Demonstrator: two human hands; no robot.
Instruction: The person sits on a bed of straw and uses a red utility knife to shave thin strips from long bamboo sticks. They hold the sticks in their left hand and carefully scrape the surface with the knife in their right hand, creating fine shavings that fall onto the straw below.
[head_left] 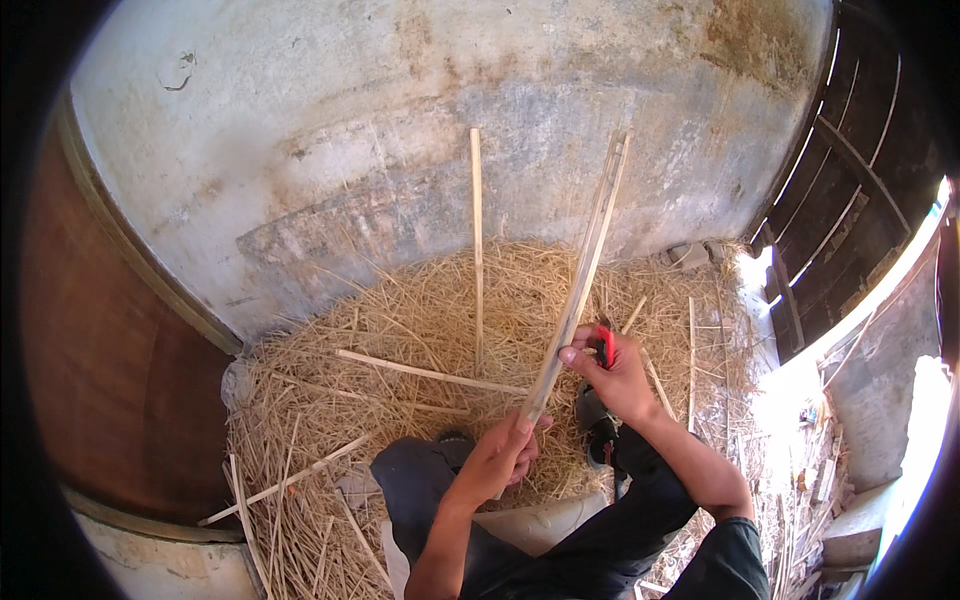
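Red tool [608, 346] part. hidden by R hand [622, 378], type unclear; sleeve [725, 565] cut btm.

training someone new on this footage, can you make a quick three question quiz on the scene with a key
1. Which hand holds the red-handled tool?
a) left
b) right
c) neither

2. True or false: the left hand grips the long pale wood by its upper end.

3. Fill the gap: loose ____ lies along the foot of the stained wall.

Key:
1. b, the right hand.
2. False, it grips near the lower end.
3. Straw.
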